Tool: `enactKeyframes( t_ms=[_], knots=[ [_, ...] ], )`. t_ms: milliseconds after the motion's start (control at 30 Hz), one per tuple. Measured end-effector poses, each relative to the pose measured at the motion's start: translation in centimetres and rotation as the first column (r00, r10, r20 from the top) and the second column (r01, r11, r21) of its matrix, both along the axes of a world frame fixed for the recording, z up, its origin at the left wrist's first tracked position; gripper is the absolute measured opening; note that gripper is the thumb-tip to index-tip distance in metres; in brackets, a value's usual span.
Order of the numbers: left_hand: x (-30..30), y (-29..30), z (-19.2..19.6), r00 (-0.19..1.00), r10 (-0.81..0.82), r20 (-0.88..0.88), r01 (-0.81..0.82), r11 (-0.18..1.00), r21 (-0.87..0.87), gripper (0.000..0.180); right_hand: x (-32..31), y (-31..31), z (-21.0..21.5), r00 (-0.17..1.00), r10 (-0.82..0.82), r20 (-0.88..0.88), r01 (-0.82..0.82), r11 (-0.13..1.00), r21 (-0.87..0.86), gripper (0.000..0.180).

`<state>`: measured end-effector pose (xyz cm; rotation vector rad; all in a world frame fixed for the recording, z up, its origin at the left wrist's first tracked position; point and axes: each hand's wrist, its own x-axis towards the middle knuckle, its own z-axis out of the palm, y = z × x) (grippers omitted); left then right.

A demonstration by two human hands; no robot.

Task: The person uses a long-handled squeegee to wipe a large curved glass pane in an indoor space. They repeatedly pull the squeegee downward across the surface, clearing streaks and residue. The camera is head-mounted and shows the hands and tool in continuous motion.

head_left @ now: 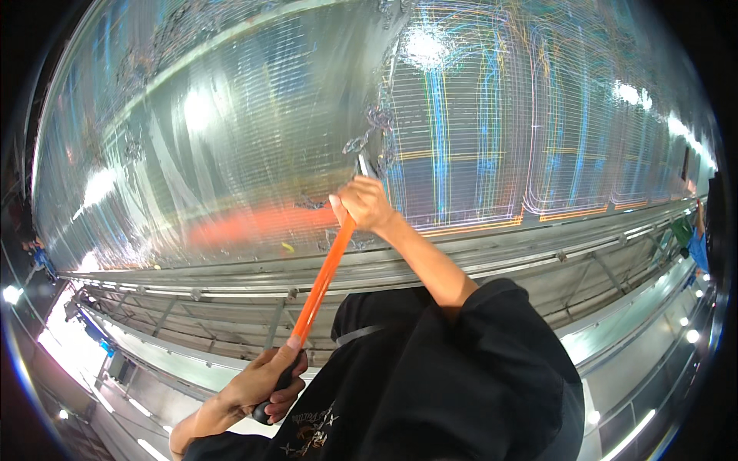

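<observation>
A long-handled tool, which looks like a scraper, lies slantwise before me, with an orange shaft [321, 286], a black grip and a metal head [364, 164]. My left hand [265, 384] is wrapped round the black grip near my body. Higher up, close to the head, my right hand [364, 203] is closed round the same tool. The head meets a large shiny sheet surface [254, 154], right beside a clump of curled shavings [378, 117]. Its exact edge is partly hidden by my right hand. Left of the head the surface looks bare and streaky.
Right of the tool the surface carries a dense pattern of coloured lines [461, 146]. A metal rail [231, 283] edges the table on my side. A person in blue [698, 250] stands at the far right. Small scraps [311, 205] lie near the orange reflection.
</observation>
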<state>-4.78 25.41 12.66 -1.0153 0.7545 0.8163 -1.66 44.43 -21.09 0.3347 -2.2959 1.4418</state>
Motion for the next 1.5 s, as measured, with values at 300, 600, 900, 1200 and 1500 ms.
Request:
enactKeyframes(
  t_ms=[300, 600, 900, 1200, 1500],
  knots=[
    [-19.0, 8.0, -2.3, 0.981, 0.106, -0.165, -0.123, 0.988, -0.093, 0.062, -26.9, 8.2, -2.1, 0.959, -0.075, -0.272, 0.086, 0.996, 0.028, 0.037],
    [-19.6, 12.2, -10.1, 0.831, 0.469, -0.299, -0.395, 0.876, 0.278, 0.054, -34.0, 16.6, -2.1, 0.988, 0.094, -0.127, -0.059, 0.966, 0.252, 0.039],
    [8.3, -1.4, -1.1, 0.919, 0.340, -0.200, -0.349, 0.937, -0.007, 0.056, -1.8, -2.6, 0.4, 0.964, 0.236, 0.120, -0.238, 0.971, -0.003, 0.038],
    [27.2, -4.7, -2.2, 0.946, 0.214, -0.243, -0.196, 0.976, 0.097, 0.059, 19.7, -2.9, 2.0, 0.989, 0.081, 0.126, -0.086, 0.995, 0.040, 0.034],
    [24.6, -3.2, -2.8, 0.937, 0.319, -0.143, -0.292, 0.939, 0.180, 0.057, 17.6, 0.6, 1.1, 0.987, 0.118, 0.110, -0.137, 0.973, 0.184, 0.036]
  ],
)
